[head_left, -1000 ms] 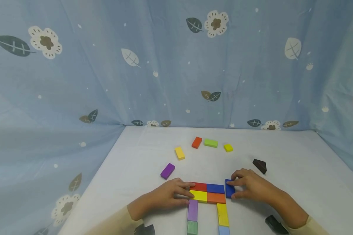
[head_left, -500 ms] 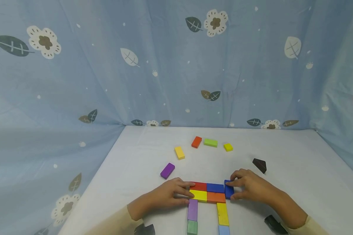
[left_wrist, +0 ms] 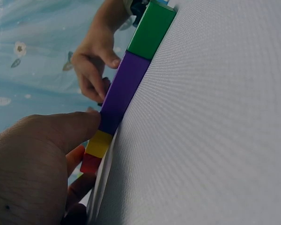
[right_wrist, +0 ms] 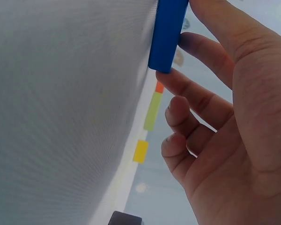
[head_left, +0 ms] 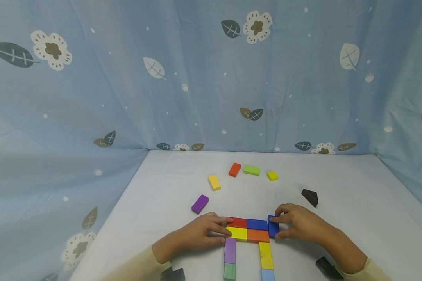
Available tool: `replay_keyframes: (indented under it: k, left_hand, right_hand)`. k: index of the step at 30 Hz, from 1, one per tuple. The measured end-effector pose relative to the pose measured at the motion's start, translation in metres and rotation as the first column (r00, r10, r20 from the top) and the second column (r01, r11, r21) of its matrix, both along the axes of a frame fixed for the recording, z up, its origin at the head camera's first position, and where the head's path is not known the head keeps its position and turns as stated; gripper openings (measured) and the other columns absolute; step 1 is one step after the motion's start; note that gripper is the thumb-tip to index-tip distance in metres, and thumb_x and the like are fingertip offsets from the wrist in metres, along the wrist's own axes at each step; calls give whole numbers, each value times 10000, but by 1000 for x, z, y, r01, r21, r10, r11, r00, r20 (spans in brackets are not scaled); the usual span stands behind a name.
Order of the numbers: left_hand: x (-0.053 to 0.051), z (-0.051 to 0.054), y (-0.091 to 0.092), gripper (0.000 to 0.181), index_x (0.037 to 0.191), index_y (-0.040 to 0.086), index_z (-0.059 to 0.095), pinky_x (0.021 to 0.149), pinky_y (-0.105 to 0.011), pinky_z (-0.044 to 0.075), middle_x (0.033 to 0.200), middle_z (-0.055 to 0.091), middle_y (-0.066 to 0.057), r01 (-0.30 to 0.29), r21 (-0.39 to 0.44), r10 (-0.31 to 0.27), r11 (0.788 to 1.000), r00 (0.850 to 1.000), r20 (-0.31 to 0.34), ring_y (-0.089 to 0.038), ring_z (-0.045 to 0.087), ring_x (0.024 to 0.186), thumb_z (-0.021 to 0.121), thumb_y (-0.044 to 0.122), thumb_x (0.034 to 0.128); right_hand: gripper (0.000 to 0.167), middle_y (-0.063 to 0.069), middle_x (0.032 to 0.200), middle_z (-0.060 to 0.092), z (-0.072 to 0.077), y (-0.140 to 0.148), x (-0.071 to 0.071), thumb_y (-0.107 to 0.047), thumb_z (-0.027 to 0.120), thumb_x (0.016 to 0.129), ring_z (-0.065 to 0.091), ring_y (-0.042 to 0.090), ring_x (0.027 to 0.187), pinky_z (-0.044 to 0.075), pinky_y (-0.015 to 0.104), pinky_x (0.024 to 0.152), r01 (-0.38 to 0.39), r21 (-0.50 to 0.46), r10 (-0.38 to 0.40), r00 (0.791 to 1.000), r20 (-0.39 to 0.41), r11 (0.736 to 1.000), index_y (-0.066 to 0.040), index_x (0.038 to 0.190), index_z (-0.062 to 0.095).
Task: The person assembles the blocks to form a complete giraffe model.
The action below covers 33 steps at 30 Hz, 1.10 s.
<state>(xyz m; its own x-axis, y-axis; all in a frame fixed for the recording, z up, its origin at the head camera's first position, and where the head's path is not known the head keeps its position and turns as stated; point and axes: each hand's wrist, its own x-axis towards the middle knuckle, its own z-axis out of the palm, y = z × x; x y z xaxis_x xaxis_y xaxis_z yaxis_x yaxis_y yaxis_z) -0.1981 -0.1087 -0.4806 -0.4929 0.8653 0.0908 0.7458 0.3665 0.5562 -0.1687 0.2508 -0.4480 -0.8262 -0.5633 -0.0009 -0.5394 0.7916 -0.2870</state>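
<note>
Flat wooden blocks lie joined on the white table: a red block (head_left: 239, 222) and a blue one (head_left: 257, 224) behind a yellow block (head_left: 238, 234) and an orange one (head_left: 258, 236). My left hand (head_left: 201, 233) rests its fingers on the left ends of the red and yellow blocks, its thumb against the purple block (left_wrist: 124, 91). With thumb and fingers at its two ends, my right hand (head_left: 304, 222) grips another blue block (head_left: 273, 231), standing crosswise against the rows' right end. Its index finger touches the top of this block.
Two legs run toward me: purple and green (head_left: 229, 272) on the left, yellow (head_left: 265, 255) and light blue (head_left: 267, 275) on the right. Loose purple (head_left: 200, 204), pale yellow (head_left: 214, 182), orange-red (head_left: 235, 169), lime (head_left: 251, 170), small yellow (head_left: 272, 175) and black (head_left: 310, 197) blocks lie farther back.
My right hand has slid the blue block slightly left, closing the small gap to the rows. My left hand has stayed in place.
</note>
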Motion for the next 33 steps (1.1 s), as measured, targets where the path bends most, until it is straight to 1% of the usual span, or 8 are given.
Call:
replay_keyframes:
  k: [9,12,18,21,23,26,30,33]
  left_hand:
    - [1,2,0,322,1249,350,669,916,-222,426,1443,438,192,-2,3,2,1000,1000,5,-4,462,1136,557,461,968]
    - [1,2,-1,316,1246,347,671,921,-224,425,1441,441,190,-1,6,1,1000,1000,-5,-5,463,1140,562,452,969]
    - [1,2,-1,307,1242,344,674,927,-225,422,1440,442,189,0,10,0,1000,1000,-19,-3,462,1139,570,437,969]
    - [1,2,-1,308,1244,349,671,923,-224,423,1443,437,192,-2,11,2,1000,1000,-15,-2,460,1136,568,440,969]
    - [1,2,-1,309,1247,353,668,920,-223,424,1446,432,195,-3,9,3,1000,1000,-12,0,458,1133,566,441,970]
    - [2,3,-1,308,1248,354,668,912,-219,425,1446,432,196,-6,4,6,1000,1000,-6,0,459,1121,568,440,969]
    - [2,4,0,307,1245,348,671,909,-216,425,1444,438,190,-9,3,9,1000,1000,-6,0,462,1117,575,434,967]
    - [2,3,0,305,1244,348,672,914,-218,424,1445,437,190,-9,4,9,1000,1000,-7,0,461,1126,580,431,965]
  right_hand:
    - [542,-187,1059,564,-1,-1,-1,-606,738,740,530,59,945,514,307,815,-15,-9,14,1000,-16,1000,-286,1177,728]
    - [548,-183,1060,566,0,-2,0,-604,742,738,532,60,944,516,312,815,-9,-6,9,1000,-16,1000,-277,1177,728]
    - [641,-140,1114,568,4,-2,-1,-686,695,722,546,94,974,523,344,827,11,2,-11,1000,-8,1000,-270,1210,707]
    - [641,-137,1142,560,5,1,-2,-703,676,728,543,92,977,523,345,827,27,-8,-27,1000,-5,1000,-288,1215,699]
    - [596,-148,1144,556,6,4,-4,-672,690,743,536,77,973,519,337,826,31,-15,-31,1000,-2,999,-295,1205,703]
    - [548,-147,1136,556,7,7,-8,-628,703,769,532,76,964,517,332,816,43,-19,-43,999,6,999,-275,1188,714]
    - [551,-128,1121,573,7,10,-16,-621,698,779,548,103,978,521,340,815,85,-31,-84,996,12,996,-238,1175,723]
    - [519,-110,1118,589,6,13,-23,-577,708,799,566,117,987,523,346,828,100,-40,-100,995,0,994,-221,1177,724]
